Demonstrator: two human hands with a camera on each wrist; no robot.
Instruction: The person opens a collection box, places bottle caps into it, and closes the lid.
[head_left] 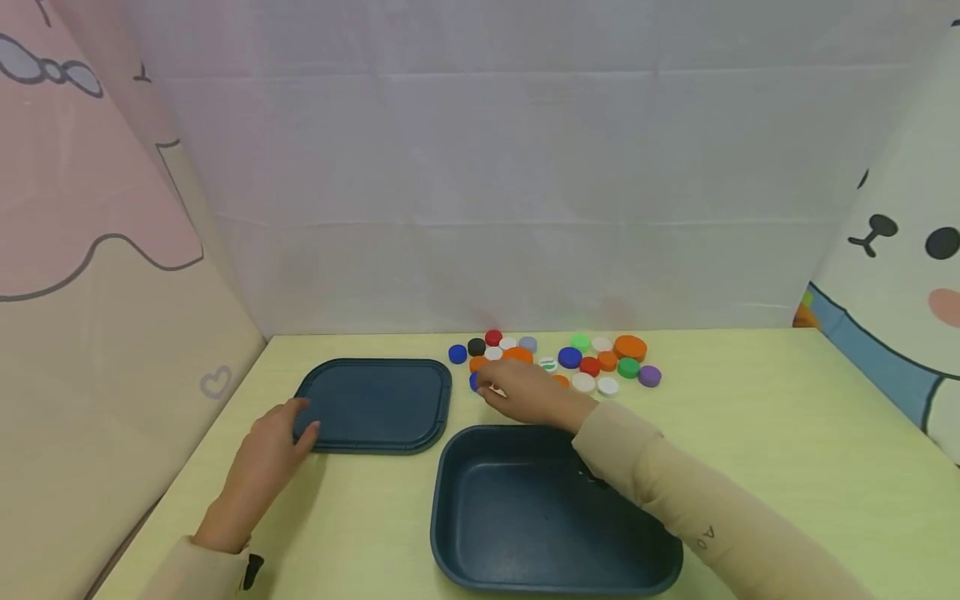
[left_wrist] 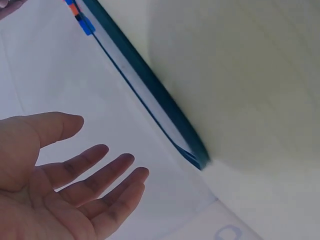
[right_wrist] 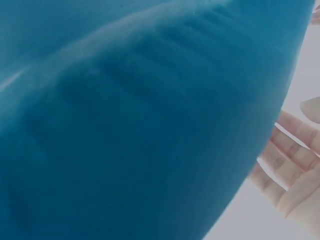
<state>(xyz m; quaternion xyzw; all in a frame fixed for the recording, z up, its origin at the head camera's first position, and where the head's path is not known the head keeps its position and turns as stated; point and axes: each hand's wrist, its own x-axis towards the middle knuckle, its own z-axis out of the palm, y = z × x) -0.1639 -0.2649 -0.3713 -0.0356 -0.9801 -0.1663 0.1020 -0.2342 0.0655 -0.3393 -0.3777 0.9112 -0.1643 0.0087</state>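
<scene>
My left hand (head_left: 264,446) hovers by the left edge of a flat dark blue lid (head_left: 375,406), with loosely spread fingers and nothing in them. In the left wrist view that hand (left_wrist: 75,185) lies palm up in the picture, apart from the lid's edge (left_wrist: 150,87). Over the left part of a spread of coloured bottle caps reaches my right hand (head_left: 528,392). Its fingertips are beside a blue cap (head_left: 474,381), partly hidden by the hand. The right wrist view shows this hand (right_wrist: 295,165) with fairly straight fingers, partly behind a large blue surface (right_wrist: 150,125).
A deep dark blue box (head_left: 510,517) stands at the front of the table (head_left: 787,467), under my right forearm. To the right of the hand lie more caps, such as a purple cap (head_left: 649,376) and a large orange cap (head_left: 630,347). A white sheet (head_left: 525,167) hangs behind.
</scene>
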